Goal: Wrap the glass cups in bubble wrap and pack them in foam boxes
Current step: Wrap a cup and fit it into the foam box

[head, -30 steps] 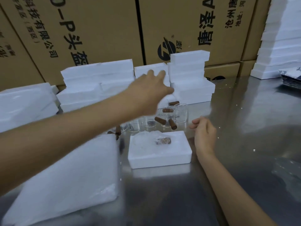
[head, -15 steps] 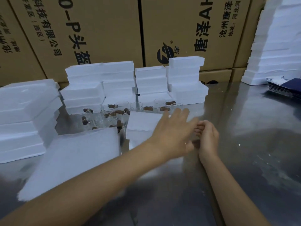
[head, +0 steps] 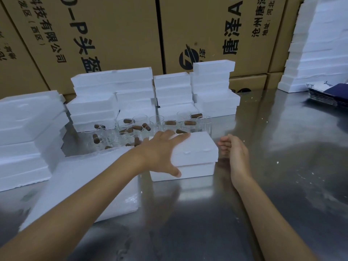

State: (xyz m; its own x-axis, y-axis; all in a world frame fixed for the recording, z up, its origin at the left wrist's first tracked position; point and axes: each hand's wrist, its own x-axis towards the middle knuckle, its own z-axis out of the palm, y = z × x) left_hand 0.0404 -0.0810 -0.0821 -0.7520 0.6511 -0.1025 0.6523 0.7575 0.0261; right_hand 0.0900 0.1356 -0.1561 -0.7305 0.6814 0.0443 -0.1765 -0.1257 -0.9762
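A white foam box [head: 197,169] sits mid-table with its foam lid [head: 199,149] on top. My left hand [head: 160,149] lies across the lid's left part, fingers stretched over the top and thumb against the front side. My right hand [head: 235,153] hovers just right of the box, fingers loosely curled and holding nothing. Behind the box stand several clear glass cups [head: 141,125] with brown cork-like pieces in and among them. No wrapped cup is visible; the inside of the box is hidden.
A thick white slab of sheet material [head: 84,185] lies front left under my left forearm. Foam box stacks [head: 173,91] line the back, with more at the left [head: 28,129] and far right [head: 320,53]. Dark packets [head: 331,95] lie back right. Cardboard cartons [head: 113,34] wall the steel table [head: 282,185].
My left hand reached to the back stacks, brought a foam lid forward and set it on the open box. My right hand stayed beside the box.
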